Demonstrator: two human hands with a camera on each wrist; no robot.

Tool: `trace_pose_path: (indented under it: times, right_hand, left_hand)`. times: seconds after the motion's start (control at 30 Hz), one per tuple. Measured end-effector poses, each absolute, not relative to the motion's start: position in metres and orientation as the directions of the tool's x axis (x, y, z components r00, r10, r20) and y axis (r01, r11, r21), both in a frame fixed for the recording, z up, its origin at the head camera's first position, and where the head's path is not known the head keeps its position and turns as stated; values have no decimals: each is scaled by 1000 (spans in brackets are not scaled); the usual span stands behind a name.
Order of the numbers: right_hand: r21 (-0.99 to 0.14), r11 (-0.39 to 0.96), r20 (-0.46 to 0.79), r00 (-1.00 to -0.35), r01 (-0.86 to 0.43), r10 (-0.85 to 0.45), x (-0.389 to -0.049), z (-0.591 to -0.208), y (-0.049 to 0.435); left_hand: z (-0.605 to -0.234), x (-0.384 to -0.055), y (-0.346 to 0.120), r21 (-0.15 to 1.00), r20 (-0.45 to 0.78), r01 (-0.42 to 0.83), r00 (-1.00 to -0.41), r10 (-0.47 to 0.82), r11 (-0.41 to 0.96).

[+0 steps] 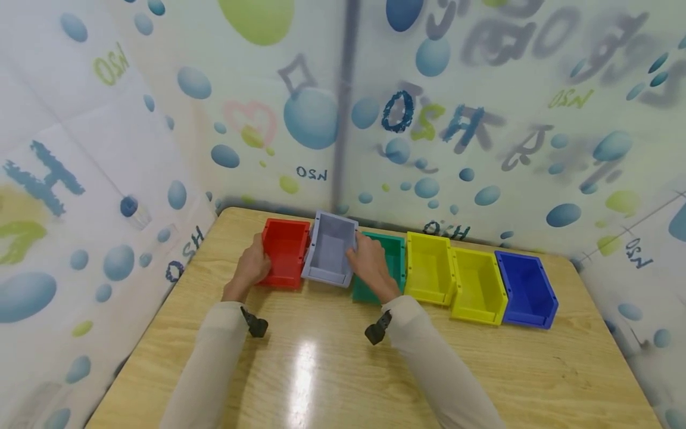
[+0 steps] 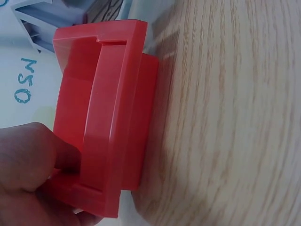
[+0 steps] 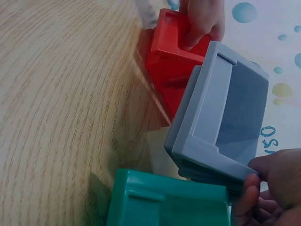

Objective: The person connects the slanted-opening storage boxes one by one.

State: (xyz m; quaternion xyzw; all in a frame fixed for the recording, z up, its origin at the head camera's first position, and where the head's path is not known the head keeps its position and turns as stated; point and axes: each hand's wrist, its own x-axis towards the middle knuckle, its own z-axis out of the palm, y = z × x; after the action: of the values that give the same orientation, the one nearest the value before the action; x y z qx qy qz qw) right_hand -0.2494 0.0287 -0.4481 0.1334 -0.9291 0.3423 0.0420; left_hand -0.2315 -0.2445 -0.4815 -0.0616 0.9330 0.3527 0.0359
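Note:
A row of plastic bins stands along the back of the wooden table point(image 1: 332, 369). My left hand point(image 1: 253, 266) grips the left wall of the red bin point(image 1: 285, 250), thumb inside the rim point(image 2: 56, 155). My right hand point(image 1: 368, 262) holds the right wall of the grey bin point(image 1: 329, 250), which is lifted and tilted between the red bin and the green bin point(image 1: 393, 256). In the right wrist view the grey bin point(image 3: 225, 113) hangs above the table, its corner pinched by my fingers point(image 3: 254, 188), over the green bin point(image 3: 164, 202).
Right of the green bin stand two yellow bins point(image 1: 429, 268) point(image 1: 477, 286) and a blue bin point(image 1: 527, 289). Printed sheets wall the table on the left, back and right. The table's front half is bare wood.

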Motion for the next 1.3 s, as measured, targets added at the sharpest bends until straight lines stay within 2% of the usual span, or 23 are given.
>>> trace_pose_path:
  times: [0.23, 0.5, 0.8, 0.9, 1.0, 1.07, 1.17, 1.3]
  right_hand:
    - [-606, 740, 205, -956, -292, -210, -247, -445, 24]
    - [-429, 842, 253, -938, -327, -236, -243, -427, 12]
    - [-409, 884, 128, -974, -225, -188, -244, -420, 13]
    - [-385, 891, 212, -963, -239, -167, -242, -415, 11]
    - [-503, 802, 321, -931, -323, -174, -240, -409, 2]
    - [-643, 680, 310, -932, -353, -190, -240, -407, -7]
    - [-803, 551, 137, -970, -228, -203, -239, -406, -24]
    - [-850, 526, -100, -978, -11, -182, -239, -410, -39]
  left_hand:
    - [-479, -232, -246, 642, -100, -131, -991, -88, 756]
    - [-480, -235, -245, 617, -80, -113, -993, -82, 779]
    - [-480, -236, -248, 615, -87, -121, -992, -85, 779]
    - [-481, -235, -249, 617, -83, -117, -993, -84, 778]
    - [-482, -234, -250, 622, -72, -101, -995, -72, 777]
    - [-482, -234, -249, 627, -65, -91, -996, -64, 774]
    - [-483, -232, -247, 642, -61, -88, -996, -63, 762]
    - [-485, -231, -244, 648, -53, -86, -996, -68, 757]
